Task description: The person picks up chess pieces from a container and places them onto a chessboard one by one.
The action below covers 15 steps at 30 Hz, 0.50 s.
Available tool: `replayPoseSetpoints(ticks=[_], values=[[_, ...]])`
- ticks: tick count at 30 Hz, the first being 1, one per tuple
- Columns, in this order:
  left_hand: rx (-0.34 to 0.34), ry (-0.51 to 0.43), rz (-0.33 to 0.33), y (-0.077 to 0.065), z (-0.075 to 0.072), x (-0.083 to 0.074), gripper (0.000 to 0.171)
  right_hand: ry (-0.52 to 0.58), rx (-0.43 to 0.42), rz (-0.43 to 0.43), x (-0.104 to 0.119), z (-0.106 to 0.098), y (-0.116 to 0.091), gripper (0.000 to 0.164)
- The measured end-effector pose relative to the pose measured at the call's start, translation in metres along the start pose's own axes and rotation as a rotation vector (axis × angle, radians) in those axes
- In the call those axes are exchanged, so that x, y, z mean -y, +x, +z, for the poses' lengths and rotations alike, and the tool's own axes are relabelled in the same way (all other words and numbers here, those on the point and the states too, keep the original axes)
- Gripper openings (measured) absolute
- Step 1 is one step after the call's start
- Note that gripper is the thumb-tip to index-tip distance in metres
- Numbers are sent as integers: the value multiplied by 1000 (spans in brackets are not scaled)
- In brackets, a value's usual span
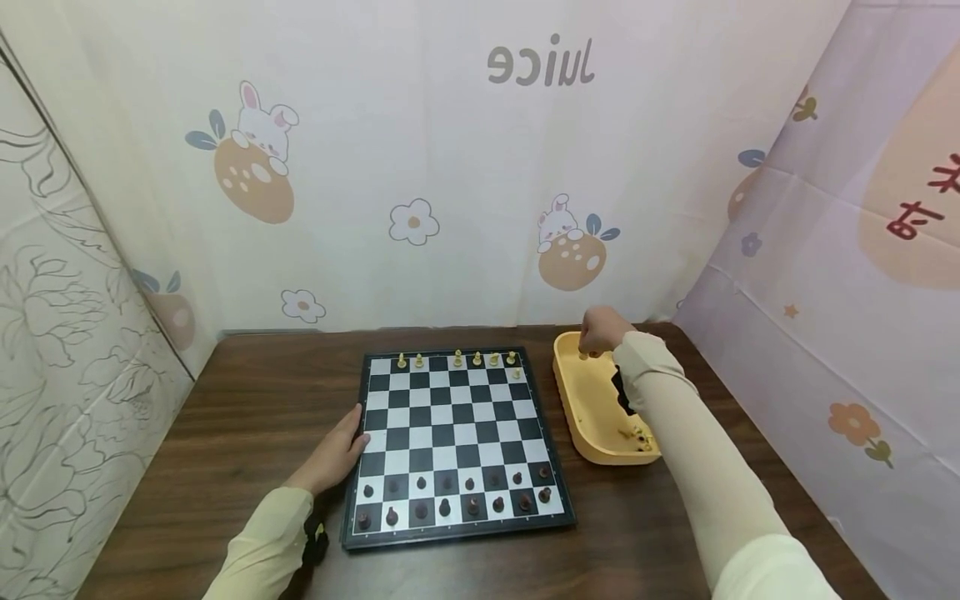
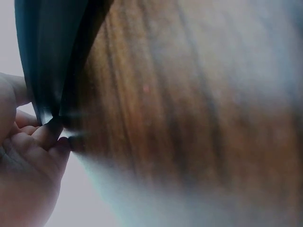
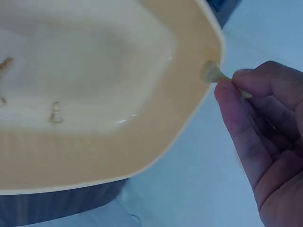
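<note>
Backdrop is pale printed fabric (image 1: pixel 360 125) with bunnies, fruit and flowers, line-drawn floral panel (image 1: pixel 52 292) on the left; brown wood-look table (image 1: pixel 262 417) below. Left to right: left hand (image 1: pixel 330 454) is on the chessboard's left edge, thumb and fingers closed on opposite faces of the rim, per left wrist view. Chessboard (image 1: pixel 442 436) lies flat mid-table. Light pieces (image 1: pixel 458 359) sit at its far end: six in the last row, one on the next row in, near the right edge. Dark pieces (image 1: pixel 445 507) fill two rows at the near end, eight each. Yellow tray (image 1: pixel 596 396) is just right of the board, a few loose pieces (image 1: pixel 643 442) lying inside, mostly at the near end. Right hand (image 1: pixel 603 331) is at the tray's far end, thumb and a finger pinching one light piece (image 3: pixel 213 73), its wide end sticking out past the fingertips.
</note>
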<state>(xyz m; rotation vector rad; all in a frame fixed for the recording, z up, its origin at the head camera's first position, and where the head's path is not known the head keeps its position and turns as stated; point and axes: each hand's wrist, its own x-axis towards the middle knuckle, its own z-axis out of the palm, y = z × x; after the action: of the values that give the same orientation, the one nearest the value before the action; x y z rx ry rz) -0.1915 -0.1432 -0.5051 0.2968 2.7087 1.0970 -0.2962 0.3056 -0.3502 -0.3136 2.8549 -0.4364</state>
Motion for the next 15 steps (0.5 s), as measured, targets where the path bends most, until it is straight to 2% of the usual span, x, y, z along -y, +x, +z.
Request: replayPoseSetpoints(ticks=[7,15], values=[[-4,8,1,1,0,3,63,-32,-21,-33,22,-8,11,21],[-4,3,9,1,-1,1,63,-53,-21,-52,40,-5,25,16]])
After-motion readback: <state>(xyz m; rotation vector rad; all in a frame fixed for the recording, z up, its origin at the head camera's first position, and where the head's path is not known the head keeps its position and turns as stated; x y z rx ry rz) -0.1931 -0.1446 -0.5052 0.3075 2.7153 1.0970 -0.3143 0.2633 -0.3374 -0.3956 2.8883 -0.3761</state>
